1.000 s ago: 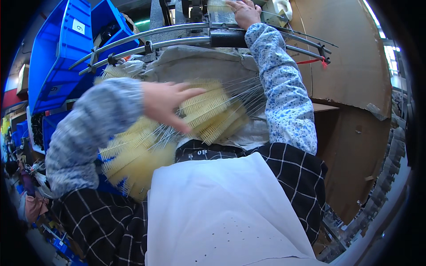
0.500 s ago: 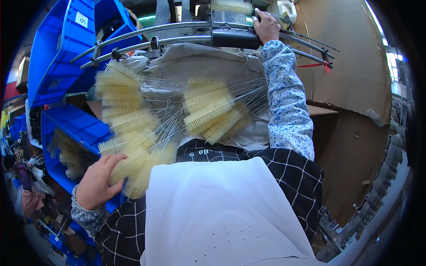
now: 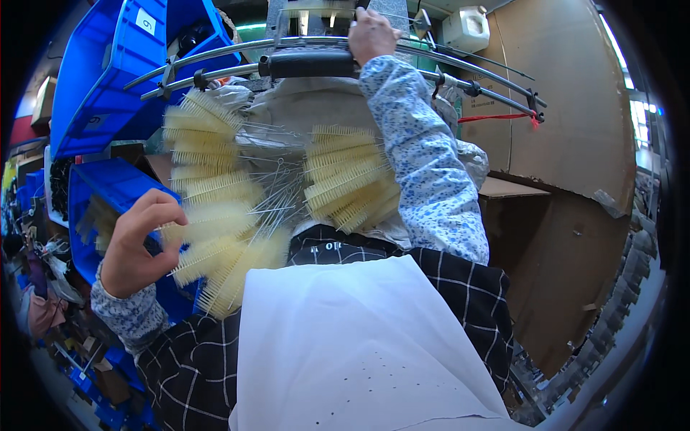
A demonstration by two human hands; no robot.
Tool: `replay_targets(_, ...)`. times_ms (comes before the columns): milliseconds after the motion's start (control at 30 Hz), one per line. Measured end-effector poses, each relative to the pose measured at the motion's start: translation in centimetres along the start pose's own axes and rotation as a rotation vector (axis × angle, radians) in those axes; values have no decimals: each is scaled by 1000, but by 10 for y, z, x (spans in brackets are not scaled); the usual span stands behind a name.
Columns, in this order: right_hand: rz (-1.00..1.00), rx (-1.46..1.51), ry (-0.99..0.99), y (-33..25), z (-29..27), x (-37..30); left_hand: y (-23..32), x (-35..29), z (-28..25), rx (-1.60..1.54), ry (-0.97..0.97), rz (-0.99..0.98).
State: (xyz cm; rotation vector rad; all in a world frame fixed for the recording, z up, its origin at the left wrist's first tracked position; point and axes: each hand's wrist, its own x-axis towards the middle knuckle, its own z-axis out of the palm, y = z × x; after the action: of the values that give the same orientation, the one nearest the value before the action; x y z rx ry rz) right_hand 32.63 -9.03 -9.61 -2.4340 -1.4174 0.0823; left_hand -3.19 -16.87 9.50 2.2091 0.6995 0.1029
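My left hand (image 3: 136, 248) is curled, thumb and fingers around the end of a pale yellow bristle brush (image 3: 208, 221), which is blurred. That brush lies among a row of similar wire-handled brushes (image 3: 205, 152) on the left. A second pile of brushes (image 3: 345, 172) sits in the middle, partly behind my right sleeve. At the top, my right hand (image 3: 372, 36) grips the dark handle (image 3: 361, 7) of a sliding carriage on two curved-looking metal rails (image 3: 248, 70). A black padded roller (image 3: 309, 62) fronts the carriage. Another bristle brush (image 3: 320, 13) shows at the carriage, partly cut off.
Blue plastic bins (image 3: 108, 79) stand at the left, one lower bin (image 3: 122, 190) holding brushes. Large cardboard (image 3: 568, 93) walls the right side. A red strip (image 3: 503, 117) hangs at the right rail end. A white jug (image 3: 467, 29) stands behind. White cloth (image 3: 345, 323) covers my lap.
My right hand and the carriage have slid left along the rails. My left hand has moved up and slightly left, its fingers now curled around a brush end.
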Motion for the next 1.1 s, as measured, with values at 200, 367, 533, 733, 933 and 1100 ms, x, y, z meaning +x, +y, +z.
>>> replay_targets(200, -122, -54, 218, 20, -5, -4, -1, 5, -25, -13, 137, 52)
replay_targets(367, -127, -102, 193, 81, -16, 8, -28, -39, -36, -81, 294, -74)
replay_targets(533, -135, 36, -63, 148, -34, 33, -44, -42, -31, -106, 347, -61)
replay_targets(733, -91, -233, -43, 174, -50, 62, -21, 12, -18, -312, 218, 34)
replay_targets(933, -212, 227, -334, 201, -128, 10, -21, 55, -2, -460, 35, 144)
replay_targets(1100, -484, 412, -577, 96, -158, -62, -18, 89, 32, -661, 61, 178)
